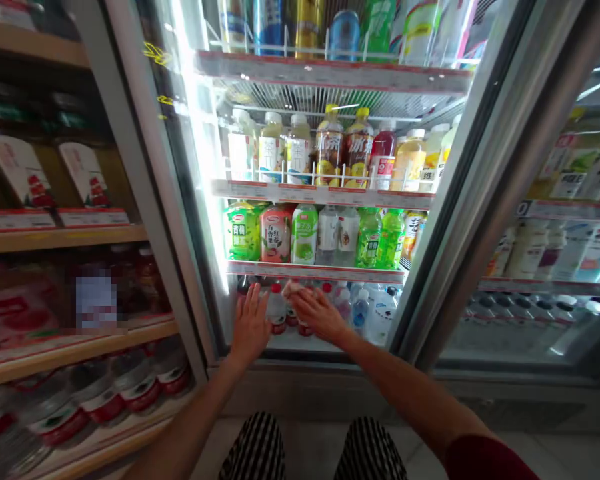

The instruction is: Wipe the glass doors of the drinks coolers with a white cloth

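Both my arms reach into the bottom shelf of an open drinks fridge (330,270). My left hand (250,323) is spread flat, fingers up, just left of a small water bottle with a red cap and red label (277,310). My right hand (314,310) lies flat with fingers stretched left, over the tops of more red-labelled bottles (305,327). Neither hand grips anything. Clear water bottles with blue caps (363,308) stand to the right of my right hand.
Shelves above hold green tea bottles (243,230), iced tea bottles (343,147) and cans. The open glass door (525,220) swings out on the right. Wooden shelves (65,237) on the left carry boxes and red-labelled water bottles (100,400). My striped knees (310,453) are below.
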